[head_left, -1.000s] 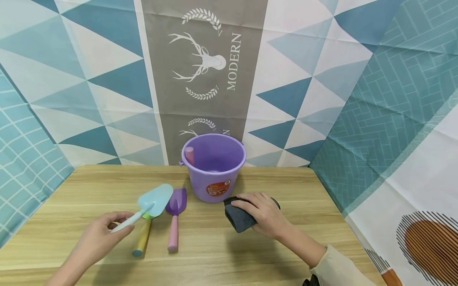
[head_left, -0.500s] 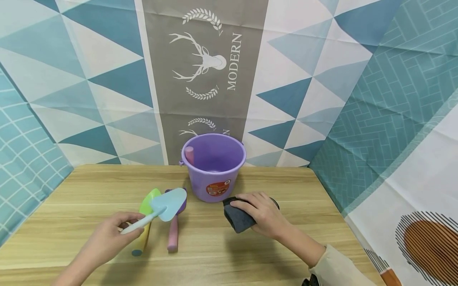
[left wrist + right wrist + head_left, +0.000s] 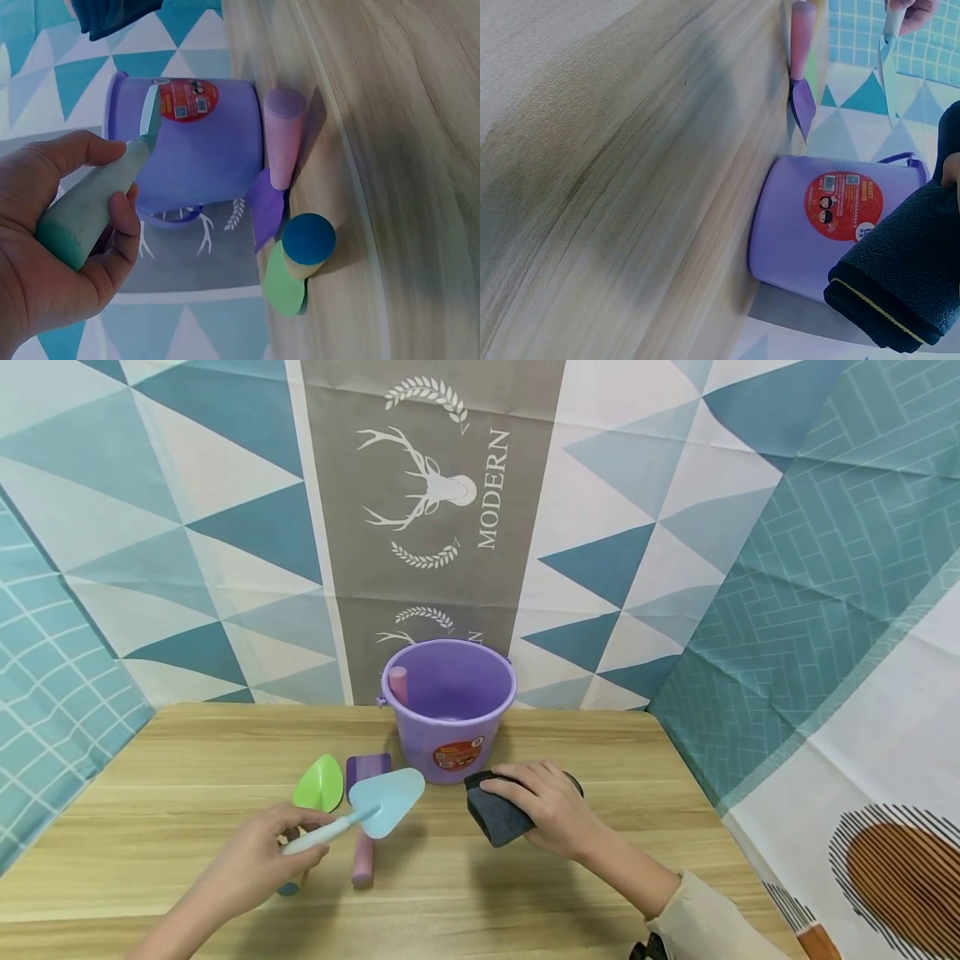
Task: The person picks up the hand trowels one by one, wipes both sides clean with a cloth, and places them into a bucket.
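My left hand point(image 3: 258, 852) grips the pale handle of a light blue toy trowel point(image 3: 390, 802), its blade pointing right above the table. In the left wrist view the handle point(image 3: 94, 202) lies between curled fingers and thumb. My right hand point(image 3: 551, 806) holds a folded dark grey cloth point(image 3: 498, 814) to the right of the purple bucket point(image 3: 450, 739). Below the light blue blade lies a purple shovel with a pink handle point(image 3: 363, 860). Beside it is a green trowel point(image 3: 320, 783), its yellow handle mostly hidden behind my left hand.
A pink handle point(image 3: 398, 685) sticks up inside the bucket at its left. The wooden table point(image 3: 600, 752) ends at a patterned cloth wall point(image 3: 630, 527) behind. Another patterned cloth point(image 3: 862, 760) hangs along the right side.
My left hand has carried the light blue trowel to the right, uncovering the green blade and passing over the purple shovel. My right hand and the cloth have barely shifted.
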{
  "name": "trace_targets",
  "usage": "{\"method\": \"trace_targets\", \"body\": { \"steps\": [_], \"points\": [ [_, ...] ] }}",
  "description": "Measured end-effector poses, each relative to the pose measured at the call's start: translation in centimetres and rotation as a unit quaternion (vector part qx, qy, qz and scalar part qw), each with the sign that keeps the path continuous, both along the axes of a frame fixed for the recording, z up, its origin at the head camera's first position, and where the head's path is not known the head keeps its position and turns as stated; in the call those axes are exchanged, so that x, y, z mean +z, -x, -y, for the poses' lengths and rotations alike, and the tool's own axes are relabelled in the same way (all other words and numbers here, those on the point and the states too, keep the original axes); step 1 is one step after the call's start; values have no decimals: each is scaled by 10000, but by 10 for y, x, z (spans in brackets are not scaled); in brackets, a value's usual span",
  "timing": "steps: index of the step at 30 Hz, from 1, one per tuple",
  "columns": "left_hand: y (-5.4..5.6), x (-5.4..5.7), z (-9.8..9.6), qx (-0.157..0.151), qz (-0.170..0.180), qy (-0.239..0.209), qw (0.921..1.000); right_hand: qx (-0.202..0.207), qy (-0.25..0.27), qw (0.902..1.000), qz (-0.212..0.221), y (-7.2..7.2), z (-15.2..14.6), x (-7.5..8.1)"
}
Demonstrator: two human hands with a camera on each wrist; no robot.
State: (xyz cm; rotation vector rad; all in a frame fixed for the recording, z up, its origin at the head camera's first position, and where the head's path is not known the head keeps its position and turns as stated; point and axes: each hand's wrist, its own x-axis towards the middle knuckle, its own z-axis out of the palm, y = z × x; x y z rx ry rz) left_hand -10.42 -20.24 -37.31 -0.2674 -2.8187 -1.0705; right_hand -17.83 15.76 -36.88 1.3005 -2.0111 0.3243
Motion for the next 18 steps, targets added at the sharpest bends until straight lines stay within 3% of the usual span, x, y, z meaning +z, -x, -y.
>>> {"method": "trace_targets", "body": {
  "steps": [13, 18],
  "points": [
    [-2, 6, -13, -541, -152, -193, 9982, 41, 15, 10000, -64, 0, 2, 2],
    [-1, 5, -17, -819, -417, -258, 9954, 129, 34, 9998, -135, 2, 3, 2]
  ]
}}
